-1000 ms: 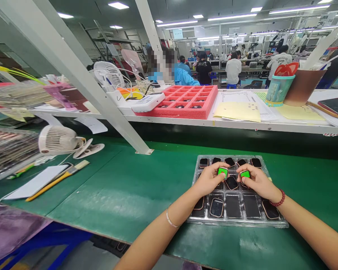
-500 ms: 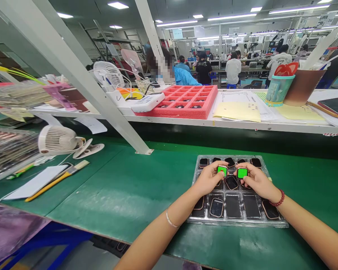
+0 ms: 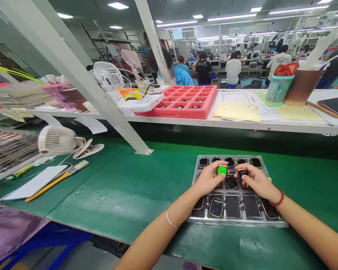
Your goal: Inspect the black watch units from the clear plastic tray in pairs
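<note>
My left hand (image 3: 208, 177) grips a smartwatch body (image 3: 222, 170) with a bright green screen, thumb at its lower edge. Close by on the right, my right hand (image 3: 256, 181) holds a second smartwatch body (image 3: 242, 173), its screen dark and the thumb on its face. Neither watch has a strap that I can see. Both hands are above a clear plastic tray (image 3: 274, 224) divided into compartments. Several dark-screened watch bodies lie in it, among them one in the front row (image 3: 216, 207). My hands cover part of the middle row.
A white desk fan (image 3: 59, 140), a yellow-handled brush (image 3: 56, 181) and a white pad lie left on the green bench (image 3: 107, 195). A slanted metal post (image 3: 101, 97) meets the bench. The raised shelf bears a red foam tray (image 3: 186, 110), papers, cups and a phone. People sit beyond.
The screen of the watch in my right hand has gone from green to dark. My left watch's screen stays green. Both hands have hardly moved. Background people have shifted.
</note>
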Demonstrator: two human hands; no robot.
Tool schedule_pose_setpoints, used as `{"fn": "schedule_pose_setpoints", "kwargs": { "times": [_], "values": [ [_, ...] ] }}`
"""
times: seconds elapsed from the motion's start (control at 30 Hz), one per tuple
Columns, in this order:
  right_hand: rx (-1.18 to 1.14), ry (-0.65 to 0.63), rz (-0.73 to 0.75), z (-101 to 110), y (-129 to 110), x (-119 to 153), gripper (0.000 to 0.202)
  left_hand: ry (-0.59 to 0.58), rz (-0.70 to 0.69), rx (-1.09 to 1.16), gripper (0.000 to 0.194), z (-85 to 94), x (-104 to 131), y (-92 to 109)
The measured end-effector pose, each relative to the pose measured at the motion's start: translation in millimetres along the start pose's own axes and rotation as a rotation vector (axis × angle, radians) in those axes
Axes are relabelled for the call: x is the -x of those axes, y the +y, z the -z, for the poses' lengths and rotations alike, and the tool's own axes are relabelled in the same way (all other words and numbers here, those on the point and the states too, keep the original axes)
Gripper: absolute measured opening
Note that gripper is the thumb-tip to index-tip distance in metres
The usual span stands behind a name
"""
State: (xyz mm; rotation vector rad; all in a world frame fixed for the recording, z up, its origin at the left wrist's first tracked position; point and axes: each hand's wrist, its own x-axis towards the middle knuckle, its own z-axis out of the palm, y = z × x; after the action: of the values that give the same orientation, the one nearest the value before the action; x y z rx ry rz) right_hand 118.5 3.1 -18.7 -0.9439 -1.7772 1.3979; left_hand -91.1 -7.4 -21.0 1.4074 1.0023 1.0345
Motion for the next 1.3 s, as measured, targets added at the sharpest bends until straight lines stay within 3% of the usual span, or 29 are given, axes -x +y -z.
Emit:
{"fn": "schedule_pose_setpoints", "kwargs": {
  "times": [0.3,0.43,0.67,0.93,1.13,1.23,1.3],
  "values": [
    [0.004,-0.042,0.036,1,4,1,0.039,0.064,0.02,0.017,0.046,-0.1,-1,2],
    [0.02,-0.016,-0.022,2,5,1,0.036,0.052,0.002,0.029,0.037,-0.9,0,6],
    [-0.025,-0.033,0.023,-1,2,0,0.04,0.032,0.04,0.0,0.049,-0.3,-1,1],
    [-0.081,-0.031,0.025,-1,7,-1,0.042,0.04,0.053,0.023,0.049,-0.6,-2,1],
    [-0.442,-0.009,-0.03,6,6,-4,0.061,0.004,0.112,0.39,0.07,4.4,-2,8],
    [-0.631,0.001,-0.113,13,5,-6,0.061,-0.036,0.166,0.583,0.062,9.6,-2,11],
    [-0.723,0.002,-0.141,18,5,-7,0.048,-0.037,0.191,0.697,0.049,13.3,-3,12]
  ]
}}
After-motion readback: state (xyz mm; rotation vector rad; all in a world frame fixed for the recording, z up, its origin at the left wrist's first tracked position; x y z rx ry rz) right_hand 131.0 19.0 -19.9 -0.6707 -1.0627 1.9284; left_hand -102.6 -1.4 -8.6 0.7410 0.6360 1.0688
